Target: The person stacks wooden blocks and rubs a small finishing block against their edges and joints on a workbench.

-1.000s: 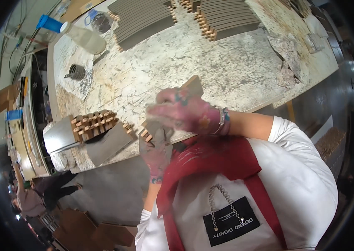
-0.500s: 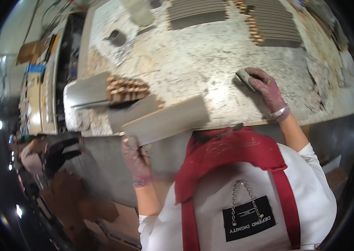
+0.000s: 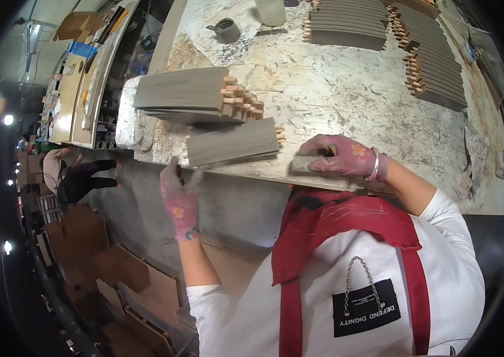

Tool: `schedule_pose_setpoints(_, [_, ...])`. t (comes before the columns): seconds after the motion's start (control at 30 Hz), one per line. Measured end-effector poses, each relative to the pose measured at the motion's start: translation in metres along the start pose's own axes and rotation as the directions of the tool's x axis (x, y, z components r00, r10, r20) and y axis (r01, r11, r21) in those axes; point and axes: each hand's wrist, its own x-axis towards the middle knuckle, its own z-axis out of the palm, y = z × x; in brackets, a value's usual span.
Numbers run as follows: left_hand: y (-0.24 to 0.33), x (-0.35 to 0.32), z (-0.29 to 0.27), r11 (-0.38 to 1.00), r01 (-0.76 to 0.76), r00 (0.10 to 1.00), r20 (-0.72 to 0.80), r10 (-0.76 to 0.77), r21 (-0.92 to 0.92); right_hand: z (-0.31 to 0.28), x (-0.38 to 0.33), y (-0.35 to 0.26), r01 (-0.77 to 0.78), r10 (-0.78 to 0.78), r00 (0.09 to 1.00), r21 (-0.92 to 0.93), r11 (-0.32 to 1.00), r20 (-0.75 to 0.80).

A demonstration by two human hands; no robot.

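My left hand (image 3: 181, 199), in a pink flowered glove, is just off the table's front edge, empty, with its slightly blurred fingers apart. Close by lies a grey-painted board (image 3: 234, 141), flat near the edge, pale wooden pegs showing at its right end. Fingers curled, my right hand (image 3: 347, 157) grips a grey pad (image 3: 308, 164) that looks like a sanding sponge, low over the tabletop right of that board. Behind the board is a stack of similar grey boards (image 3: 180, 89), their bare wooden ends pointing right.
Rows of grey boards (image 3: 347, 27) and more boards (image 3: 433, 59) stand at the back of the paint-stained worktable (image 3: 335, 89). A dark cup (image 3: 227, 31) and a cloudy jar (image 3: 271, 11) are at the far left. Cardboard boxes (image 3: 85, 235) and another person (image 3: 79, 178) are on the left.
The board my left hand held tilted at the table edge now lies flat, let go. My right hand has come left and nearer with the pad. The whole view has shifted.
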Motion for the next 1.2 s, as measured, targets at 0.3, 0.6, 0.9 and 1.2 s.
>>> schedule_pose_setpoints(0.3, [0.008,0.041,0.02,0.878,-0.439,0.898,0.103,0.427,0.191,0.017,0.049,-0.02,0.215,-0.169,0.968,-0.263,0.941,0.185])
schedule_pose_setpoints(0.6, [-0.006,0.036,0.027,0.844,-0.46,0.88,0.015,0.475,0.277,0.032,0.056,-0.026,0.202,-0.155,0.961,-0.195,0.96,0.23])
schedule_pose_setpoints(0.9, [0.112,-0.003,0.023,0.771,-0.623,0.782,-0.142,0.607,-0.133,-0.046,-0.046,0.032,0.072,0.089,0.975,0.665,0.744,-0.205])
schedule_pose_setpoints(1.2, [0.278,0.069,0.186,0.641,-0.605,0.688,0.096,0.719,-0.472,-0.038,-0.129,0.121,0.371,0.23,0.768,0.708,0.601,-0.598])
